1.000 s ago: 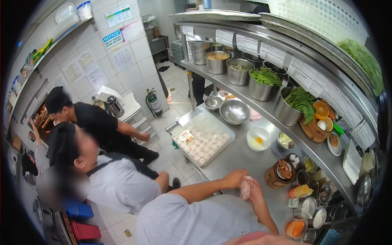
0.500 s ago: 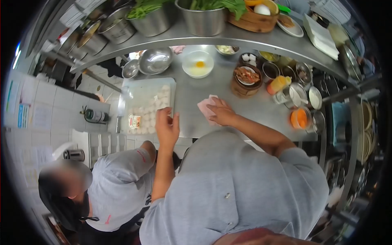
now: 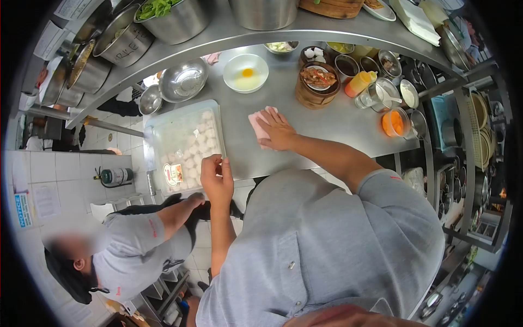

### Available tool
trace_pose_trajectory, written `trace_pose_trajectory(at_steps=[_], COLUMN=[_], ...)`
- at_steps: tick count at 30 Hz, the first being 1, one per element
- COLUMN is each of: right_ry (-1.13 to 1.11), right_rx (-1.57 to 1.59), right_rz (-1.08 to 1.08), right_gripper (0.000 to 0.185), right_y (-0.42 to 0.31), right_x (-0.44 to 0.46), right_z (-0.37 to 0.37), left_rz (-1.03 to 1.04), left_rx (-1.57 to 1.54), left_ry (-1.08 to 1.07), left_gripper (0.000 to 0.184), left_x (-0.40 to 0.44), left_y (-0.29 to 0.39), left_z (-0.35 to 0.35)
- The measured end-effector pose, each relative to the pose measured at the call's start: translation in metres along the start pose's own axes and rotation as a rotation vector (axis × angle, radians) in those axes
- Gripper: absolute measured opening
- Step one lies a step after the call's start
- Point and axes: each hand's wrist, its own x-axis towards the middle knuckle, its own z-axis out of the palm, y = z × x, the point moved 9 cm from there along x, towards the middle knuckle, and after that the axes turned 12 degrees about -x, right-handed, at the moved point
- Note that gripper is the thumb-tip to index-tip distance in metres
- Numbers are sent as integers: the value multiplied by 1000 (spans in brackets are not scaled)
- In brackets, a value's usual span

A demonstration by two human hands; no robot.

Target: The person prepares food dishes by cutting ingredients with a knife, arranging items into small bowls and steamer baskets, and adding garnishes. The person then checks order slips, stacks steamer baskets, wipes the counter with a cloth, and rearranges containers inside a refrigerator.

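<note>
Curling loosely near the front right corner of a translucent plastic tray (image 3: 220, 136) of pale round balls (image 3: 194, 163), at the left end of the stainless-steel surface (image 3: 348, 128), the left hand (image 3: 218, 177) looks empty; nearer the middle, a pink cloth (image 3: 257, 126) lies beneath the right hand (image 3: 279, 132), palm down, fingers spread, a hold apt to keep it flat, left of a brown bamboo steamer (image 3: 314, 99).

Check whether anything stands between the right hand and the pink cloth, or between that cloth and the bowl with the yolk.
Nothing visible does. The right hand already lies directly on the pink cloth; between the cloth and the white bowl, only bare steel table shows.
</note>
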Motion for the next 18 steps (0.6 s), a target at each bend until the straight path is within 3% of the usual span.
trace_pose_trajectory(at_steps=[5,11,16,18], right_ry=[-32,-9,37,91], right_rx=[1,-88,-181,-161], right_rz=[-32,254,694,719], right_gripper=[94,98,94,93], right_y=[8,98,210,237], right_x=[-62,-167,-260,-286], right_z=[-10,-11,-17,-20], left_rz=[35,102,115,113], left_rx=[-156,-220,-106,-27], left_ry=[-199,-621,-612,-571], left_gripper=[23,53,67,69], left_x=[23,46,63,65], left_y=[-2,24,23,19], left_z=[57,217,329,352])
